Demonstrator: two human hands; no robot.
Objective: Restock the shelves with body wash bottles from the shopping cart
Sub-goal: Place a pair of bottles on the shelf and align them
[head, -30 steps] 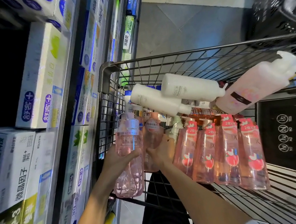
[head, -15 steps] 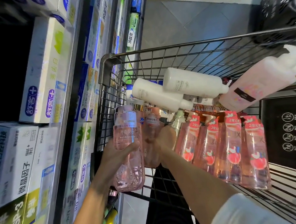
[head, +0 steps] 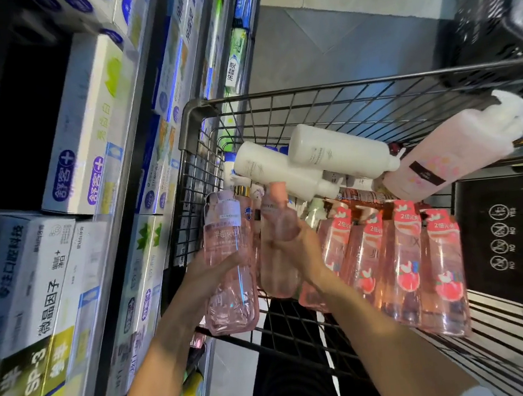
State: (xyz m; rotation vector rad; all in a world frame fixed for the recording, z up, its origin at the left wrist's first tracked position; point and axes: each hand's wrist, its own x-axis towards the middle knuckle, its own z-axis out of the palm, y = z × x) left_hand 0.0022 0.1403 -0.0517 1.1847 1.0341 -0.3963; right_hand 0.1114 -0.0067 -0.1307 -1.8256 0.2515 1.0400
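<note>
Pink and see-through, a body wash bottle [head: 228, 265] with a pale label band near its top stands upright in the left hand [head: 209, 271], whose fingers wrap across its front about halfway down the body; the bottle sits at the near left corner of the wire shopping cart [head: 339, 91], just inside the cart's side grid. Beside it, nearly touching, the right hand [head: 298, 252] is clenched around a second pink bottle [head: 278, 247] with a salmon-coloured cap, gripping it at the upper body so that the cap rises above the fingers and the base hangs below the wrist. Both bottles are held over the cart's near edge, between the two forearms and the goods further in. To the right of the right hand, a row of four pink bottles with red neck tags [head: 406, 266] leans inside the cart, the nearest one partly hidden behind the right wrist. Beyond the hands, two white bottles [head: 314, 163] lie on their sides atop the pile, and a pale pink pump bottle [head: 455, 155] lies tilted toward the cart's right side. A black basket [head: 498, 8] shows at the upper right. Along the left run store shelves [head: 140, 165] stacked with toothpaste boxes [head: 85, 126], close against the cart's left side.
</note>
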